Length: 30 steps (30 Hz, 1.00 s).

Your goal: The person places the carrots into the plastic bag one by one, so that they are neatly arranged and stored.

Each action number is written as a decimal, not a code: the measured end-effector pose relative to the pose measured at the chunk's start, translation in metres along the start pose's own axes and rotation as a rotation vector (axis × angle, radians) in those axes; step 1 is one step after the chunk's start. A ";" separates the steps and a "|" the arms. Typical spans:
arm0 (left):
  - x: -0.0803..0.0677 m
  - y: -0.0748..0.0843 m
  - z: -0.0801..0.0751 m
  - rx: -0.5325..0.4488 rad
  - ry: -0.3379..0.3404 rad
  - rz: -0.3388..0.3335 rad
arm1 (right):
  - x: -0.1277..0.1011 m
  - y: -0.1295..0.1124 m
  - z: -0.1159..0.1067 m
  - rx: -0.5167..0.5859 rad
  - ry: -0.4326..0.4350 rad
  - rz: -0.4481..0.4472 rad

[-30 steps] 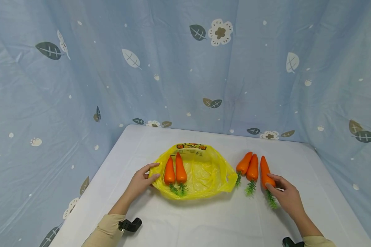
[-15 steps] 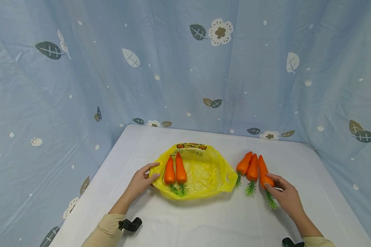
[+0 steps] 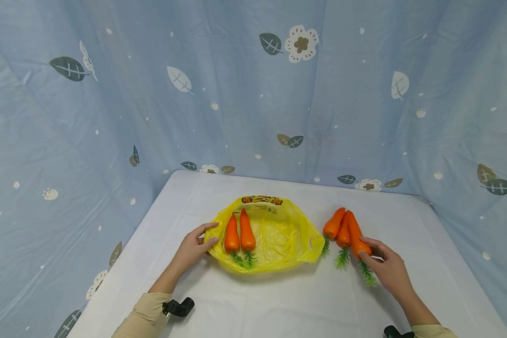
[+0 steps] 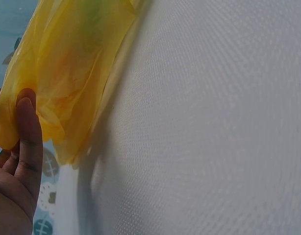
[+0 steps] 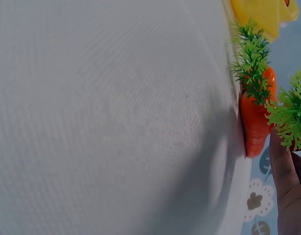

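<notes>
A yellow plastic bag (image 3: 280, 239) lies spread with its mouth facing up. Inside it, on the left, two orange toy carrots (image 3: 247, 233) lie side by side, green tops toward the front. My left hand (image 3: 193, 249) pinches the bag's left edge; the left wrist view shows the thumb (image 4: 29, 129) pressed against the yellow film. To the right of the bag my right hand (image 3: 389, 271) grips a carrot (image 3: 356, 234) near its leafy end, between thumb and fingers. This carrot leans over a second carrot (image 3: 343, 234), with a third carrot (image 3: 333, 224) just left of that.
A white cloth covers the table (image 3: 279, 305). Behind and at both sides hangs a blue curtain (image 3: 236, 94) printed with leaves and flowers. Black straps with a camera (image 3: 178, 307) sit at the wrists.
My right hand has shifted slightly left with its carrot, which has closed the gap to the neighbouring carrot and overlaps it now. The left hand and the bag have stayed put.
</notes>
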<state>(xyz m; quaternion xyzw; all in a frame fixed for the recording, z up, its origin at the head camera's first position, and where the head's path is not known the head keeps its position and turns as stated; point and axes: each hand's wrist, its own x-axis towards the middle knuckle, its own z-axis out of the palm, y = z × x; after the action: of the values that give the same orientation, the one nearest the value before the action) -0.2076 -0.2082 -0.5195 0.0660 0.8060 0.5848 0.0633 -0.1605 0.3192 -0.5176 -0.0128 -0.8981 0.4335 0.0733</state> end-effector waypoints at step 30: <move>0.000 -0.001 0.000 0.006 -0.007 0.030 | -0.006 -0.014 0.007 0.049 -0.048 -0.003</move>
<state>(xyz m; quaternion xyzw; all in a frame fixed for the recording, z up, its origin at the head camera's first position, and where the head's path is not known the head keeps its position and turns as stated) -0.2077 -0.2084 -0.5201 0.0805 0.8065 0.5829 0.0573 -0.1546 0.3047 -0.5114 0.0010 -0.8887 0.4555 0.0526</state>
